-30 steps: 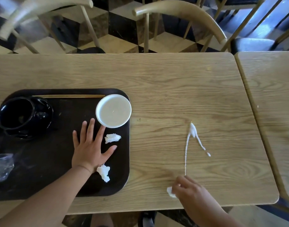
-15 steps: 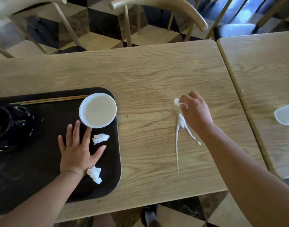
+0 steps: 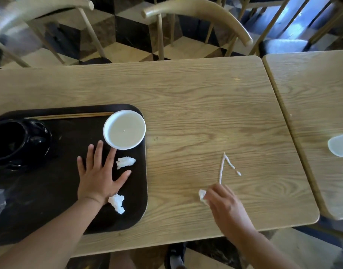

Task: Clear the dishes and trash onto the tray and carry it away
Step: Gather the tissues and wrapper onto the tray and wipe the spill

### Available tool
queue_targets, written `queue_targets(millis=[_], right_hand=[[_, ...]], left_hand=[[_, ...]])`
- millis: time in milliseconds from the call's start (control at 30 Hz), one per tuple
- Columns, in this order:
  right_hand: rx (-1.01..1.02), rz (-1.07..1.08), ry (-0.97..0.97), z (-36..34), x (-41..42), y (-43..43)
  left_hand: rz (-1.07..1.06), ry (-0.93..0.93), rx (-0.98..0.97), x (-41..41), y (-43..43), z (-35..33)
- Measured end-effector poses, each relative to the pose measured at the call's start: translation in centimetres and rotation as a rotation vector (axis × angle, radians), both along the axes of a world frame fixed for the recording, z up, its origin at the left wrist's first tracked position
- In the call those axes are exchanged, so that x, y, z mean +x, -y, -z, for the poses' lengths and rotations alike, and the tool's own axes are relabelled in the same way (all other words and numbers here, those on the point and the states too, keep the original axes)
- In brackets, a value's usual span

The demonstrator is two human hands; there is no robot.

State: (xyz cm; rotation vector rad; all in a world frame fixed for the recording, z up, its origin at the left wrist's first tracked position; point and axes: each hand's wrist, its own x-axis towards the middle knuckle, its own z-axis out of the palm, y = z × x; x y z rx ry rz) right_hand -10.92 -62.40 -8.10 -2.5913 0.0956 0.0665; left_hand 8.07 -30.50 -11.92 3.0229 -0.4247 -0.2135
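pinching a tissue wad [image 3: 202, 195], right hand [image 3: 225, 202] beside white streak [image 3: 222, 169]

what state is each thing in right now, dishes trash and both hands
white bowl: upright on tray, empty
black pot: upright on tray, far left
chopsticks: flat along tray's far edge
two tissue wads: crumpled, on tray
tray: flat on table
white streak: on table, not wiped up
left hand: flat, open, pressing tray
right hand: pinching a tissue on table
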Motion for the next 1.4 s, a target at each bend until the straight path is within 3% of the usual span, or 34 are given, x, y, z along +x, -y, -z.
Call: queue_targets(millis=[233,500,800,967,1200,1400], right_hand=[[0.092,-0.193,-0.134,-1.0,-6.9,0.2],[-0.027,0.256,0.11,-0.7,4.9,7.2],[-0.1,0.313,0.09,1.2,12.1,10.3],[-0.117,0.183,0.112,0.8,7.9,6.3],[-0.001,-0.175,-0.042,0.1,-5.1,-0.2],[0.08,-0.134,-0.041,-0.9,-6.5,0.9]], left_hand=[[0.006,0.002,0.0,-0.1,-0.1,0.1],[0.015,0.003,0.001,0.0,-0.1,0.3],[0.019,0.009,0.007,0.1,-0.1,0.2],[0.021,0.009,-0.002,0.1,-0.1,0.2],[0.013,0.002,-0.003,-0.1,0.0,0.0],[0.02,0.01,0.006,-0.1,-0.1,0.1]])
